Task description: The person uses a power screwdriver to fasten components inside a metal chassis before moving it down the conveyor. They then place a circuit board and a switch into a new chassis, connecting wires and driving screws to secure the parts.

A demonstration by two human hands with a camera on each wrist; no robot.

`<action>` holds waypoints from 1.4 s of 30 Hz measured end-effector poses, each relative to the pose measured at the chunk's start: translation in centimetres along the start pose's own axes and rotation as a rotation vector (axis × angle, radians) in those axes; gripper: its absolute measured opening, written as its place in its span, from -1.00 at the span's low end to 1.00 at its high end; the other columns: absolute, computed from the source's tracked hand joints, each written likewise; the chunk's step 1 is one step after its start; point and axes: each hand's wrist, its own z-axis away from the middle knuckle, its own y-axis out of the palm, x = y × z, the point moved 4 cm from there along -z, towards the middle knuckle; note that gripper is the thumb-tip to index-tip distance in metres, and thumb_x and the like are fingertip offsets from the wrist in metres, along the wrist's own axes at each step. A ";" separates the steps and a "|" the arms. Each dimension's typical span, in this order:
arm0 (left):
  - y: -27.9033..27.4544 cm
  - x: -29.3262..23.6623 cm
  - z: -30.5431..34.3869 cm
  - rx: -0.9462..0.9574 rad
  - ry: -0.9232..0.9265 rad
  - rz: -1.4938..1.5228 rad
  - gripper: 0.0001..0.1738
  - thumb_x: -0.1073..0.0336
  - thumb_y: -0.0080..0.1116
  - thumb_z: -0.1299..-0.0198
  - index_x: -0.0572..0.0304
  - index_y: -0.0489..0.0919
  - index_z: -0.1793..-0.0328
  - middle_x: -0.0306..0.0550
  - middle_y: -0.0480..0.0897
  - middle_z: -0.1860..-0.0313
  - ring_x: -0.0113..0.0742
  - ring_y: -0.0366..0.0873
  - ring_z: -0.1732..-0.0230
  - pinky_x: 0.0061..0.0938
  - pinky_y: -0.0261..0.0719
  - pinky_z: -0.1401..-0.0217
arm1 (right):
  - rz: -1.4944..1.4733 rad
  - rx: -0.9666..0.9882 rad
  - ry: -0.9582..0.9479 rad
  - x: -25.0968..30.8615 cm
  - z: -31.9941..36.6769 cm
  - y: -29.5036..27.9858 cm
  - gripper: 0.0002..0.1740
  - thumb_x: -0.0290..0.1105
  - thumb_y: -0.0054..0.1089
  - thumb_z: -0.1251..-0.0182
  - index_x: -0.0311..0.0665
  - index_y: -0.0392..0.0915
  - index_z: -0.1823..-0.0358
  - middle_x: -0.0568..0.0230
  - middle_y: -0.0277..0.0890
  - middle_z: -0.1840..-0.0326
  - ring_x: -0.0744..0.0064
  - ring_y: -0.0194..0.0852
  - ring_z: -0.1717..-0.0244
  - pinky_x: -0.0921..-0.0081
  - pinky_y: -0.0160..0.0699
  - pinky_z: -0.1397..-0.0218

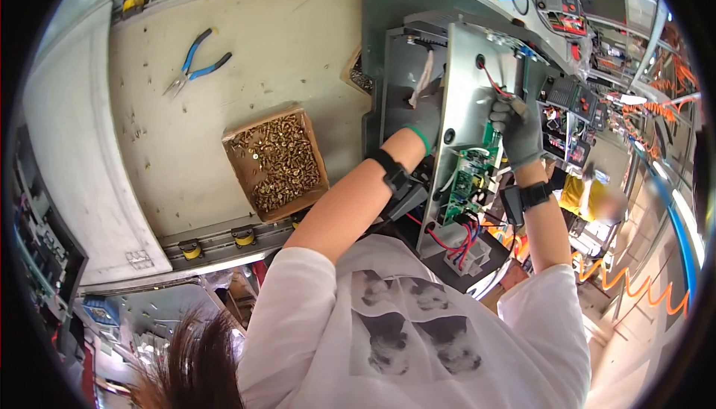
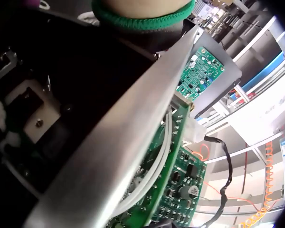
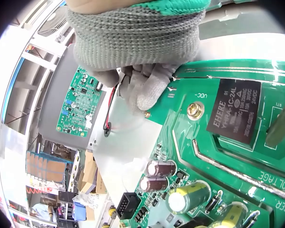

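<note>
A metal panel (image 1: 464,80) of an electronics enclosure stands upright between the two hands. My left hand (image 1: 427,116), in a grey glove with a green cuff, reaches into the enclosure behind the panel, and its fingers are hidden. On the other side, my gloved right hand (image 1: 516,127) has curled fingers. It pinches a red and black wire pair (image 3: 110,107) that comes out of a grommeted hole in the panel. Right beside those fingers lies a green circuit board (image 3: 180,114) with a black relay (image 3: 235,110), capacitors and a brass screw (image 3: 195,110).
A cardboard box of brass screws (image 1: 276,163) sits on the worktop (image 1: 179,185), with blue-handled pliers (image 1: 195,62) farther off. Another small box (image 1: 359,73) of dark screws is partly under the enclosure's edge. Red and blue wires (image 1: 466,248) hang at the lower end. A person in yellow (image 1: 585,194) is in the background.
</note>
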 end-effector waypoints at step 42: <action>-2.6 -3.1 9.1 -0.313 0.105 -0.853 -0.72 0.44 0.05 -0.28 0.27 0.54 -0.11 -0.16 0.59 0.12 -0.40 0.56 0.17 -0.52 0.59 0.05 | 1.189 0.157 -0.492 1.5 7.6 9.4 -0.68 -0.13 0.13 -0.24 -0.20 0.61 0.16 0.12 0.54 0.20 0.11 0.54 0.20 0.34 0.50 0.07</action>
